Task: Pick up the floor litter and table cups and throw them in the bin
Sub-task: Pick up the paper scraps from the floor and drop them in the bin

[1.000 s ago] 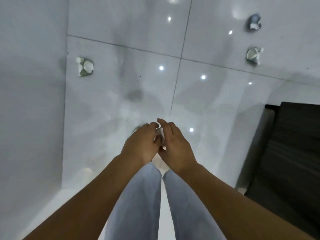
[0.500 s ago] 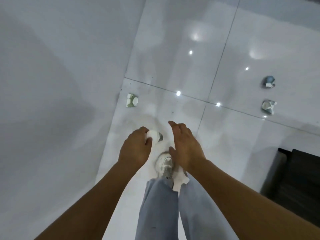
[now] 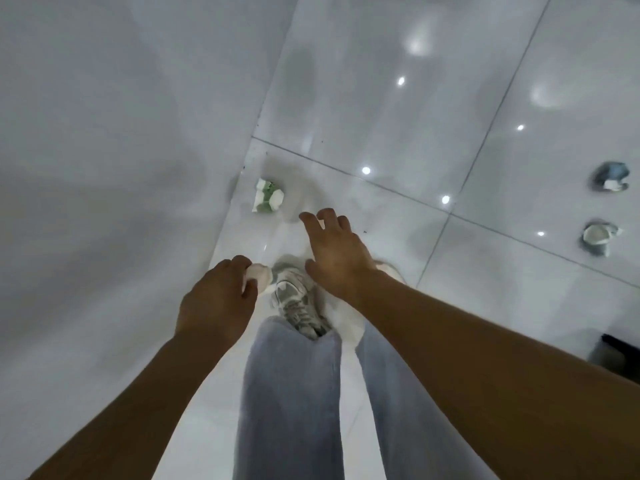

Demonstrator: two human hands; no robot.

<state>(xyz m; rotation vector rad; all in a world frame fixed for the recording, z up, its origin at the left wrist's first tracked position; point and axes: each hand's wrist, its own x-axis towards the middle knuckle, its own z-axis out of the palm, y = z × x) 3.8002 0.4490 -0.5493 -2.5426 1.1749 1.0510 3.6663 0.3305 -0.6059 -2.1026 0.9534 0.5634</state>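
My left hand (image 3: 218, 299) grips a crumpled white piece of litter (image 3: 258, 276), fingers curled round it. My right hand (image 3: 334, 252) is stretched forward with spread, relaxed fingers and holds nothing. Just beyond its fingertips a crumpled green-and-white cup (image 3: 267, 196) lies on the glossy white floor beside the wall. Two more crushed cups lie far right: a blue-grey one (image 3: 611, 176) and a white-grey one (image 3: 599, 237). No bin is in view.
A white wall (image 3: 121, 150) runs along the left. My legs in grey jeans and a sneaker (image 3: 298, 303) stand below the hands. A dark object (image 3: 620, 355) shows at the right edge. Ceiling lights reflect on the tiles.
The two hands have parted: the left keeps the white litter, the right has let go and reached forward towards the green-and-white cup. The view swung left and closer to that cup.
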